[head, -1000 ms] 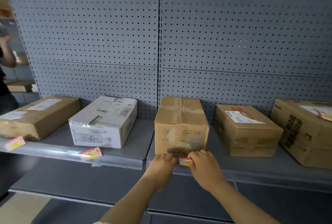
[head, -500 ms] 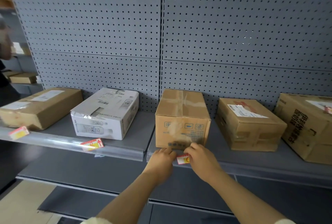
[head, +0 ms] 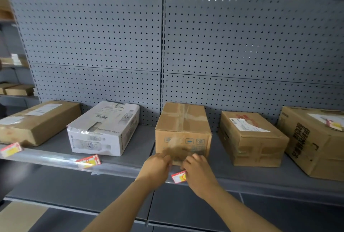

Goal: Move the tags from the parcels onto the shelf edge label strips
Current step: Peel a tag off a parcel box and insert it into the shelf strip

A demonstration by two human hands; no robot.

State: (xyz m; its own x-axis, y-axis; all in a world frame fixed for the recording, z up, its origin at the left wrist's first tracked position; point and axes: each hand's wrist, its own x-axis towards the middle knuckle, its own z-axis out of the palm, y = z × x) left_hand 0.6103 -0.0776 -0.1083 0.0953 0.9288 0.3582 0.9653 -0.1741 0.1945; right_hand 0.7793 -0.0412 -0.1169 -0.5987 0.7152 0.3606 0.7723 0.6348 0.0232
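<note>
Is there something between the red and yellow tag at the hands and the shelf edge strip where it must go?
Nothing visible. The tag already sits at the shelf edge strip, below the middle brown box. The right hand covers its right end; the left hand is just beside it, apart from the tag.

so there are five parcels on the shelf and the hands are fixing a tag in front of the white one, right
Not quite. There are five parcels, but the head view shows the left hand and right hand working the red and yellow tag at the shelf edge in front of the middle brown parcel, not the white parcel, which sits further left.
</note>
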